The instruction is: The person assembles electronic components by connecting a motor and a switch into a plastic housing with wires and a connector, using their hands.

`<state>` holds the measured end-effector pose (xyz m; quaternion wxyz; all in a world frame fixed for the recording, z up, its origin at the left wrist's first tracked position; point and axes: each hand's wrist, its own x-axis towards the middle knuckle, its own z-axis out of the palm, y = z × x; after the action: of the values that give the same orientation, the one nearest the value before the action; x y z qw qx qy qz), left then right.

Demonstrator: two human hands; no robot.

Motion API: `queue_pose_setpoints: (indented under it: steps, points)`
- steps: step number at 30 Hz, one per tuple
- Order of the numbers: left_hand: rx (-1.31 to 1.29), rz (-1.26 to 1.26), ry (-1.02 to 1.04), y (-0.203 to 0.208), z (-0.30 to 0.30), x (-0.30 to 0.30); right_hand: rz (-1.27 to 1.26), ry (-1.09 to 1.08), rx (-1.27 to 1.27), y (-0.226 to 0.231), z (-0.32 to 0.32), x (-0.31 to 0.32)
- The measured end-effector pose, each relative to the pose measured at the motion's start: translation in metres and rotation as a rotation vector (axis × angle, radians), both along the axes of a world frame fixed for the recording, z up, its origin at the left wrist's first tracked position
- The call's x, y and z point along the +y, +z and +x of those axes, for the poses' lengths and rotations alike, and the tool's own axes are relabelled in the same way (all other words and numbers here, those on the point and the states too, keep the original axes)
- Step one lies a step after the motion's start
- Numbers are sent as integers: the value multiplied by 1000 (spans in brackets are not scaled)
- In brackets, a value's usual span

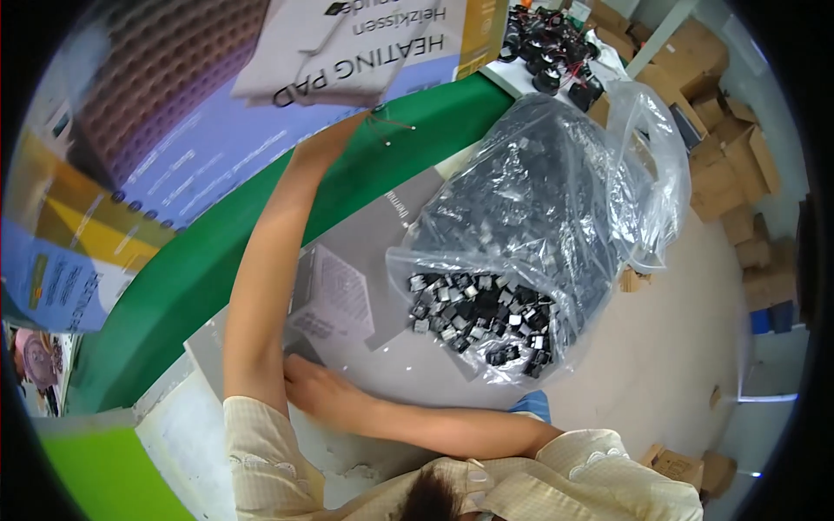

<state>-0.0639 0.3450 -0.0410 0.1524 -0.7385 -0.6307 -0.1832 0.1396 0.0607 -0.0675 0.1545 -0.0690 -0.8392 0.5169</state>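
My left arm stretches forward over a green table edge (400, 156). At its end my left hand (346, 130) goes out of sight under pale folded material (321, 65), so its fingers are hidden. Thin wires with white tips (388, 130) stick out beside it. My right hand (323, 395) is bent in near my left forearm, slightly blurred, its fingertips partly covered. Below both arms lies grey printed cardboard (382, 339). To its right, a clear plastic bag (556, 191) gapes toward me, full of small black and silver parts (478, 313).
A large blue, purple and yellow printed package (208, 148) fills the upper left. Black parts with red wires (556, 52) are heaped on a white surface at the back. Brown cardboard boxes (730, 165) pile up along the right. A bright green panel (104, 473) is at lower left.
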Motion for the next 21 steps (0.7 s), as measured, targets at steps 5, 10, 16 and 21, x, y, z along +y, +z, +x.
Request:
queue_pose_setpoints:
  steps: [5, 10, 16, 21]
  points:
    - [295, -286, -23, -21, -46, 48, -76, 18, 132, -12, -9, -13]
    - [-872, -423, 153, -33, -21, 89, -296, -16, 26, -9, -5, 4]
    - [-864, -486, -214, -48, -90, -2, 345, -139, 124, 1, 4, 1]
    - [19, -57, 322, 65, -2, -174, 191, -246, 31, 15, 1, -2]
